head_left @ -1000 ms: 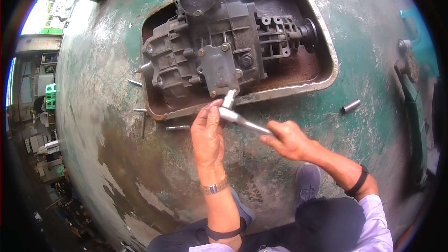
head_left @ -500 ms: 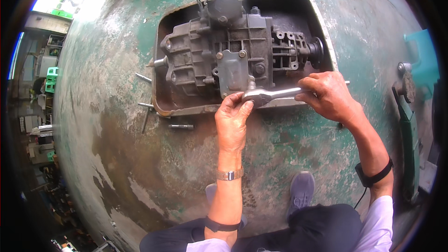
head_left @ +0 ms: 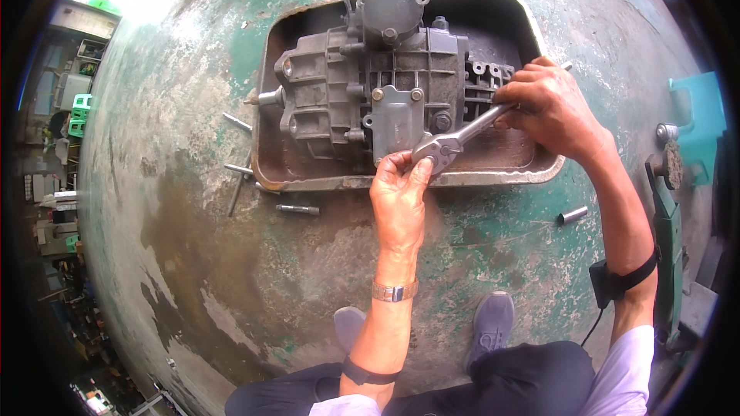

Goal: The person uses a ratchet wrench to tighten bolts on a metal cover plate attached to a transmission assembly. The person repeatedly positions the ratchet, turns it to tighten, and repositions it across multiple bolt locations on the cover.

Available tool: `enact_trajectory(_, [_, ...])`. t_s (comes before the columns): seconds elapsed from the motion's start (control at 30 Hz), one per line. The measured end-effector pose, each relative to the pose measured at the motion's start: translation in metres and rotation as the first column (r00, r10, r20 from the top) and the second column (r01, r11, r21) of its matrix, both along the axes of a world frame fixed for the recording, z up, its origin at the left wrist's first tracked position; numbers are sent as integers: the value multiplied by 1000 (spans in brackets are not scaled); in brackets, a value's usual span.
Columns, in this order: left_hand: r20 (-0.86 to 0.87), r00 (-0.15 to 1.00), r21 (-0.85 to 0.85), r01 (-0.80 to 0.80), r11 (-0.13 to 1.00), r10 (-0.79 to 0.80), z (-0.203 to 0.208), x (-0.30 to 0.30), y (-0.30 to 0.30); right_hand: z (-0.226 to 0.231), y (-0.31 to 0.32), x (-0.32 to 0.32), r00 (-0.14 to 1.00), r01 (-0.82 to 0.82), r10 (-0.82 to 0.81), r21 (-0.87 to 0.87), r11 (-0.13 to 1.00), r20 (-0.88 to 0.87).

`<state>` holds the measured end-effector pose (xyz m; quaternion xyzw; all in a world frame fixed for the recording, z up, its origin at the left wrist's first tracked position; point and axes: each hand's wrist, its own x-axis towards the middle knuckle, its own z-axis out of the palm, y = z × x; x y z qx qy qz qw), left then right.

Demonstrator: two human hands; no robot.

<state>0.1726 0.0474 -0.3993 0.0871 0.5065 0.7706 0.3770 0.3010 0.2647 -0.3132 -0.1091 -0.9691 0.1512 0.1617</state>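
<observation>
A grey cast-metal gearbox point(head_left: 331, 88) lies in a shallow metal tray point(head_left: 493, 179) on the floor. On its near side sits a flat cover plate point(head_left: 396, 119) with bolts at its corners. My right hand point(head_left: 546, 104) is closed round the handle of a ratchet wrench point(head_left: 470, 129), which slants up to the right. My left hand point(head_left: 401, 189) pinches the ratchet's round head with thumb and fingers, at the plate's lower right corner. The ratchet head and my fingers hide what lies beneath them.
Left of the tray lie several metal bars point(head_left: 235, 194), and a short socket extension point(head_left: 298, 209) lies in front of it. A metal tube point(head_left: 573, 215) is on the floor at right. Farther right stand a green metal stand point(head_left: 669, 231) and a turquoise plastic stool point(head_left: 700, 119).
My right hand has swung the ratchet handle up and away, so it slants more steeply. My left hand stays at the head. The metal tube on the right has come into sight.
</observation>
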Motion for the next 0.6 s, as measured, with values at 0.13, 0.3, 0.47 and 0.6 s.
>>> enact_trajectory(0.13, [4,999,3,-51,999,51,1,9,2,2,8,-11,999,-46,46,2,999,24])
enact_trajectory(0.3, [1,1000,-38,-29,999,29,0,17,5,3,18,-17,991,-45,53,-66,997,125])
enact_trajectory(0.47, [7,998,-17,-61,998,62,1,3,6,-4,19,-14,995,-10,22,-121,993,98])
enact_trajectory(0.6, [23,999,-12,-42,999,42,1,-8,9,-13,14,-8,997,46,-40,-94,995,59])
